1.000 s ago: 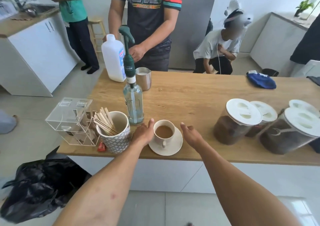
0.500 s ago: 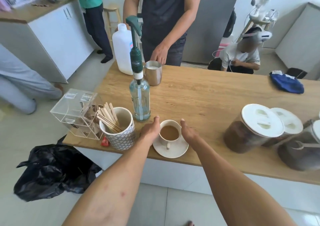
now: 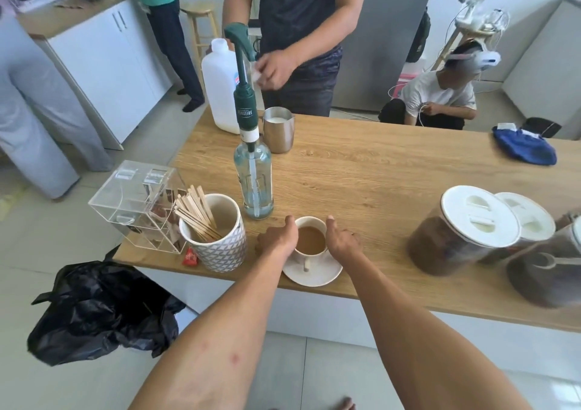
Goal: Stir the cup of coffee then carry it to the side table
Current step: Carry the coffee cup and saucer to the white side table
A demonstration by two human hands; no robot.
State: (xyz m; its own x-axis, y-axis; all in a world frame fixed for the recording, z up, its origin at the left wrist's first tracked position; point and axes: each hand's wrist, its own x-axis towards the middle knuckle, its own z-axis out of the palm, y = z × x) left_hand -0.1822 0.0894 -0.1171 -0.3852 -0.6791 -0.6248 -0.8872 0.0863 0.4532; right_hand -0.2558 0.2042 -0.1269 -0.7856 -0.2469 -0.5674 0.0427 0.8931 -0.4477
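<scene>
Both our hands, left hand [image 3: 278, 239] and right hand [image 3: 341, 242], cup the coffee cup [image 3: 311, 236] at lower centre, fingers curled against its sides. We judge the carry is beginning; next we lift level with the saucer [image 3: 314, 273].

Both forearms reach forward; left hand [image 3: 278, 240] and right hand [image 3: 341, 241] curve inward, thumbs raised

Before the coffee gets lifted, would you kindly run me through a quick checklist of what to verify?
1. Left hand against the cup: ok.
2. Right hand against the cup's other side: ok.
3. Firm grip closed: cannot tell.
4. Cup seated on saucer: ok.
5. Coffee level below rim: ok, though fairly full.
6. Stirring done: cannot tell; no wooden stirrer is in the cup.
</scene>
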